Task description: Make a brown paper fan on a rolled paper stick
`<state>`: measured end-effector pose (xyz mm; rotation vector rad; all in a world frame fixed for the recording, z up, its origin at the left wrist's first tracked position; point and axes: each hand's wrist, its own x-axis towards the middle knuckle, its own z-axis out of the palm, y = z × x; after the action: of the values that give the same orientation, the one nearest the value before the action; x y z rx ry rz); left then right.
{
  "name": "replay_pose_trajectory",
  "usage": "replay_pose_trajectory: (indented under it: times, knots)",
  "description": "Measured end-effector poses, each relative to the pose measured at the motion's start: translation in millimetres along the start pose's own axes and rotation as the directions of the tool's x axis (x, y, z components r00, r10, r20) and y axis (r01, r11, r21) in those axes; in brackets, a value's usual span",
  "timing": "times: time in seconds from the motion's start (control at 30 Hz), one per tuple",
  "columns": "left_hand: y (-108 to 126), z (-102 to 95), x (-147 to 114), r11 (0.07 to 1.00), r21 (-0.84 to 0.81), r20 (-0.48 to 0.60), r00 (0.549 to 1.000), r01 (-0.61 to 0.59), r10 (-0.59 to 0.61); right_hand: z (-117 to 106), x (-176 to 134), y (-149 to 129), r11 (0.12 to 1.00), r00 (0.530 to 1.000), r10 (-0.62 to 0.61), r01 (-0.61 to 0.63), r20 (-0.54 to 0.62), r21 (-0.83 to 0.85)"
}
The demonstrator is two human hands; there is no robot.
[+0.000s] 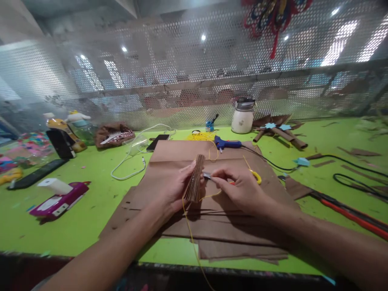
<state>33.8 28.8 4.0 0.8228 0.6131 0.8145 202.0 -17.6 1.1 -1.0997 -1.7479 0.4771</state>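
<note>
My left hand (178,184) is wrapped round a pleated bundle of brown paper (194,180), held upright and fanned wider at its lower end. A yellow string (190,232) hangs from the bundle toward the table's front edge. My right hand (239,188) pinches what looks like a pair of scissors; the silver blade (207,175) points at the bundle's right side, and a yellow handle loop (257,177) shows behind the fingers. Whether the blade touches the paper I cannot tell. Both hands are above stacked brown paper sheets (169,151).
A blue glue gun (228,143) lies at the sheets' far edge, its cord running right. A white jar (242,117) stands behind it. On the left are a purple device (60,202), a phone (157,142) and a white cable (124,178). A red-and-black tool (348,212) lies right.
</note>
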Motion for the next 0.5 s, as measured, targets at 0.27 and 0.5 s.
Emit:
replay_pose_trajectory:
  times: [0.27, 0.5]
  knots:
    - [0, 3.7, -2, 0.999, 0.044, -0.012, 1.0, 0.027, -0.026, -2, 1, 1, 0.998, 0.999, 0.034, -0.036, 0.032, 0.054]
    - [-1, 6.3, -5, 0.994, 0.109, -0.021, 0.999, -0.022, 0.024, -1, 8, 10, 0.995, 0.992, 0.091, -0.088, -0.084, 0.047]
